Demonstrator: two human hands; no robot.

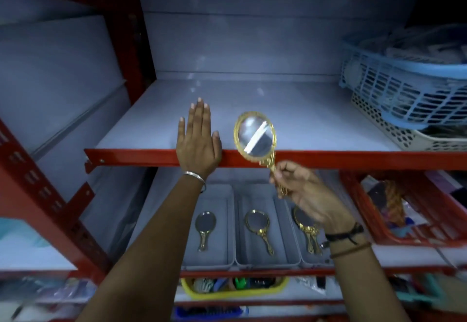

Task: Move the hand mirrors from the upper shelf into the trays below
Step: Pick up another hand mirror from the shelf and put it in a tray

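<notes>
Head view hides part of the third tray [307, 253] at 5 o'clock behind my right hand [307, 195], whose fingers pinch the ornate gold handle of an oval hand mirror [255, 136], held upright before the upper shelf [290, 117]. My left hand [198, 139] lies flat, fingers spread, on the shelf's red metal edge. Below, smooth grey trays [231, 223] hold more gold-framed mirrors [256, 223]; basket contents at 2 o'clock are too blurred to tell.

A blue slatted basket [404, 86] sits on a beige perforated tray [394, 129] at the right of the shelf. Lower right, a red basket [404, 230] holds mixed goods, blurred and hard to name. Below, a yellow bin [235, 292] holds small items.
</notes>
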